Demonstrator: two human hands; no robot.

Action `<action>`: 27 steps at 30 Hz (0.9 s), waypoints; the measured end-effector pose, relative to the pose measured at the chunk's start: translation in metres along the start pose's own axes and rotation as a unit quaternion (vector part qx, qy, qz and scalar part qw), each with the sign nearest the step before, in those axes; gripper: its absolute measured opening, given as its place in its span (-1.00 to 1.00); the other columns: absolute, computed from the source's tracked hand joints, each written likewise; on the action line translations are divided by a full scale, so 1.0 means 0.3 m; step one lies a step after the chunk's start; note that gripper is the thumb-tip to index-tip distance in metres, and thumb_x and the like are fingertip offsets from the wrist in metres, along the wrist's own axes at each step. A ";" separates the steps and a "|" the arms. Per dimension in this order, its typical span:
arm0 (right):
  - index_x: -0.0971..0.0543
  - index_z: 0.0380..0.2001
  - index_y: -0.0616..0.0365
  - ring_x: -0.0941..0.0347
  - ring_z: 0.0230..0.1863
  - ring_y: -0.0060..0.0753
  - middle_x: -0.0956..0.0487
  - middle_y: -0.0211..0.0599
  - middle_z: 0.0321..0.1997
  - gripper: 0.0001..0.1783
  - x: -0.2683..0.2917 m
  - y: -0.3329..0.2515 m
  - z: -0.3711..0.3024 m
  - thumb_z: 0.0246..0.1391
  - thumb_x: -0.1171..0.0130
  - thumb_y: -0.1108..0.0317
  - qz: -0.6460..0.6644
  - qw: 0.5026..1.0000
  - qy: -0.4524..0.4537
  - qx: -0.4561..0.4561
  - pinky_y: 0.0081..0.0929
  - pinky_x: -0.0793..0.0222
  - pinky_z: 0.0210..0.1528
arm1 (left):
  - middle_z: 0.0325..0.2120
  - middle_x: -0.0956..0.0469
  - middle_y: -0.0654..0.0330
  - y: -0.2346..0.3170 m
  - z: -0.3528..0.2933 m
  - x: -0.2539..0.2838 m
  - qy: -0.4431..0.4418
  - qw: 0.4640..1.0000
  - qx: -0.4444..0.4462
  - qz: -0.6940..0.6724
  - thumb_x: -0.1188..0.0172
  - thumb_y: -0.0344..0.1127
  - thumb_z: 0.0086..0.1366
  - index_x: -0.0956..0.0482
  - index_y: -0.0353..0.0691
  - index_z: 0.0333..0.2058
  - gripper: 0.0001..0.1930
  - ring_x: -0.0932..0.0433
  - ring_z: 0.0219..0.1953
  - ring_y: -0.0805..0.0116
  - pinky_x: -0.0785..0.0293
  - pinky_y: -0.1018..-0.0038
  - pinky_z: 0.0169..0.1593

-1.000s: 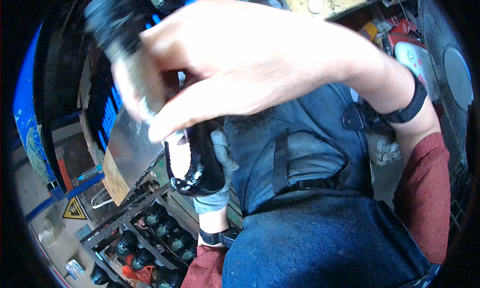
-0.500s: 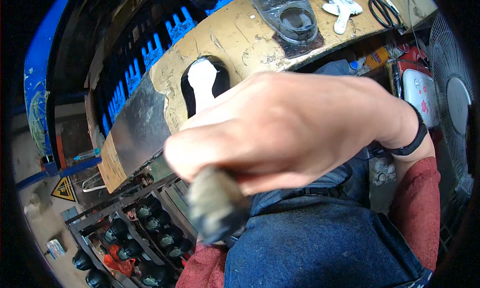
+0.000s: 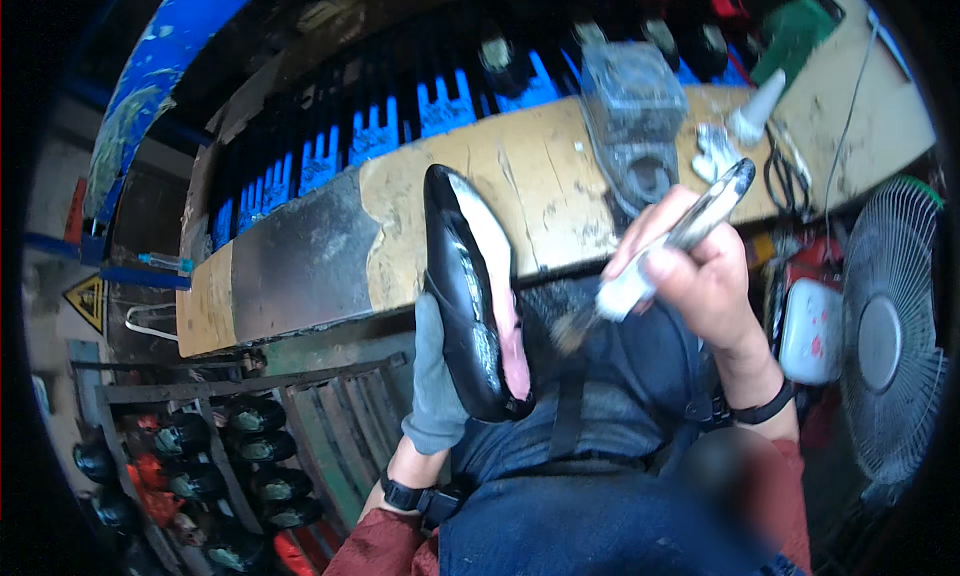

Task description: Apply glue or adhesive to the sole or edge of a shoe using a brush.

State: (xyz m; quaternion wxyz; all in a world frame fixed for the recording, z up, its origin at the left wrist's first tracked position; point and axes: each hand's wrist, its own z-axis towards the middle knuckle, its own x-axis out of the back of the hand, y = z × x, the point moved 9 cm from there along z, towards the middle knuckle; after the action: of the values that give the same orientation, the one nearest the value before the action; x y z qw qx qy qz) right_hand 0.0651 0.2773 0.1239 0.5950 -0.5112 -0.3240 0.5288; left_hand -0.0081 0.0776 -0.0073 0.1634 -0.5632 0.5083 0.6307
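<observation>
"Where is the black shoe (image 3: 462, 276)?"

"In the left hand (image 3: 432, 371), which wears a grey glove. It is off the bench (image 3: 545, 196), held at the near edge, its upper end overlapping the wood in this view."

"And the left fingers?"

"Mostly hidden behind the shoe. The glove lies against its left side, but I can't tell how the fingertips sit."

"What about the right hand (image 3: 705, 276)?"

"Bare, fingers pinching a brush (image 3: 625, 291), thumb on the near side of the handle. The bristles point toward the shoe, near its pink patch but apart from it. So the shoe is to the left of those fingers, not touching them."

"Any containers?"

"A cloudy plastic container (image 3: 635, 106) stands on the bench, its round cup by the near edge. I can't make out what's in the cup. Right of it, toward the right end, are a white glove (image 3: 715, 154) and scissors (image 3: 785, 181)."

"And below?"

"Beyond the bench's left near corner, a rack (image 3: 245, 384) holds several dark, rounded pieces (image 3: 198, 481) with pale patches, and an orange-red bag (image 3: 152, 476) among them."
</observation>
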 end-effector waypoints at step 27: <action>-0.45 -0.29 0.22 -0.49 -0.43 -0.60 -0.56 -0.35 -0.44 -0.85 -0.109 -0.085 0.187 0.19 -0.17 0.38 -0.084 0.986 -0.018 0.143 -0.59 -0.40 -0.36 | -0.09 -0.47 0.20 0.152 -0.120 0.064 0.154 0.858 -0.197 0.450 -0.32 0.03 0.16 -0.34 -0.31 0.05 -0.35 -0.45 -0.05 0.43 -0.37 0.44 0.07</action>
State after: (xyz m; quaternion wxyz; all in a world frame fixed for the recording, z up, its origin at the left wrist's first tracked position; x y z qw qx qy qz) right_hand 0.0133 0.2627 0.1681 0.6985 -0.3823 -0.2972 0.5270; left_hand -0.0299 0.0212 0.0021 -0.3327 -0.3835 0.5897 0.6281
